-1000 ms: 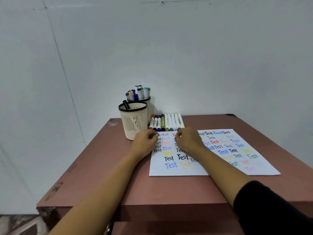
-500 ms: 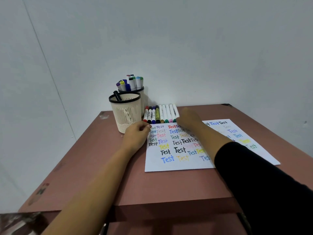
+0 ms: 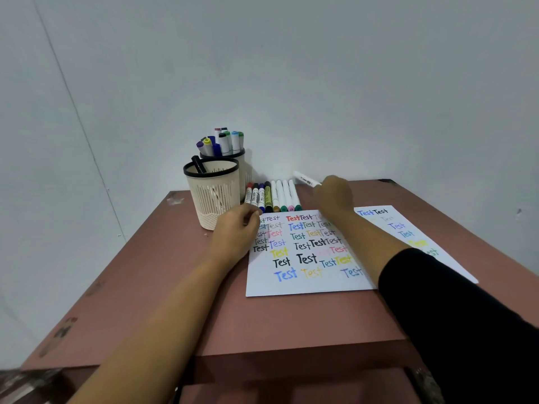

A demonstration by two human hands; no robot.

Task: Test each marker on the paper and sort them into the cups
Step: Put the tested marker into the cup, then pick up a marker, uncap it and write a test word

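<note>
White marker [image 3: 306, 179] in right hand [image 3: 334, 196], long axis pointing up-left.

Reddish-brown table [image 3: 180, 290] under both hands, scuffed along its left edge. Pale grey wall [image 3: 320, 83] rises beyond the hands; one seam line left of them.

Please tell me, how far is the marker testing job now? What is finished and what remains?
Done: the paper carries many coloured "Test" words, the back cup is full of markers, and the front cup holds one black marker. In hand: the right hand lifts a white marker; the left hand rests on the paper's edge. Left: eight markers in the row on the table.
</note>
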